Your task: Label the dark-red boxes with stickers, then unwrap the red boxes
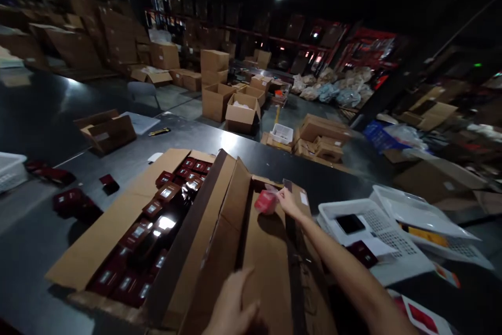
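My right hand (288, 203) pinches the clear plastic end of a small pink-red packet (266, 201), which hangs above an open cardboard box (269, 251). At the near end of that box is my left hand (233, 303), slightly blurred, with fingers apart and nothing seen in them. Left of it stands a second open carton (160, 154) with its flaps spread. Several dark red small boxes (135, 233) with pale labels fill this carton, some under shiny clear plastic.
Dark red boxes (70, 201) lie loose on the dark table (204, 139) at left. A small carton (105, 131) and a yellow-black box cutter (159, 131) are farther back. White baskets (376, 225) stand at right, one bearing a black phone-like slab (350, 223). Cartons crowd the floor.
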`<state>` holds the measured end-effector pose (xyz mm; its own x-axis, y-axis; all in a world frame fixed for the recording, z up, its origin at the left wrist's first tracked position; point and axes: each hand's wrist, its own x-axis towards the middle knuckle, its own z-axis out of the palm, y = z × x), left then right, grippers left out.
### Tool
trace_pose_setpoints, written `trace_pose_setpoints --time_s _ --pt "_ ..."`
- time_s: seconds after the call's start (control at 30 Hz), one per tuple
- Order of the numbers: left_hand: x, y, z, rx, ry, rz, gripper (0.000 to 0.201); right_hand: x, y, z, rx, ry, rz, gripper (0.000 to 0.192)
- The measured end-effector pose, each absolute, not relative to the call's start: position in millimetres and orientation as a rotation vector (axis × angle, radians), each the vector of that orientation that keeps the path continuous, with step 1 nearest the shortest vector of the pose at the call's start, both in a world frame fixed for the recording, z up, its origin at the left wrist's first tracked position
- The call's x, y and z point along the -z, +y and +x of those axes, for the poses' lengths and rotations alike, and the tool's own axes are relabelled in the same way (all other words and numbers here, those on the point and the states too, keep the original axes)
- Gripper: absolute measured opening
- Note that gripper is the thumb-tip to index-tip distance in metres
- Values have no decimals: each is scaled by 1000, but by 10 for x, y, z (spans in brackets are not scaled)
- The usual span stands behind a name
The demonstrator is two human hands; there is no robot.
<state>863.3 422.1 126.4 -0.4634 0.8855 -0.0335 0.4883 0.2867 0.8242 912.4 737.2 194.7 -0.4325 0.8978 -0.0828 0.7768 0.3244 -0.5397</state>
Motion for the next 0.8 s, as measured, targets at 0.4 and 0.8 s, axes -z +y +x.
trace_pose_setpoints --time_s 0.4,0.8 --pt "-1874 4160 8916 -1710 1564 671 76 -2904 5375 10242 -1625 -2259 -549 47" --pt "-2052 3911 9618 -1594 1187 583 82 -2481 4697 11121 -1242 -2174 -824 97"
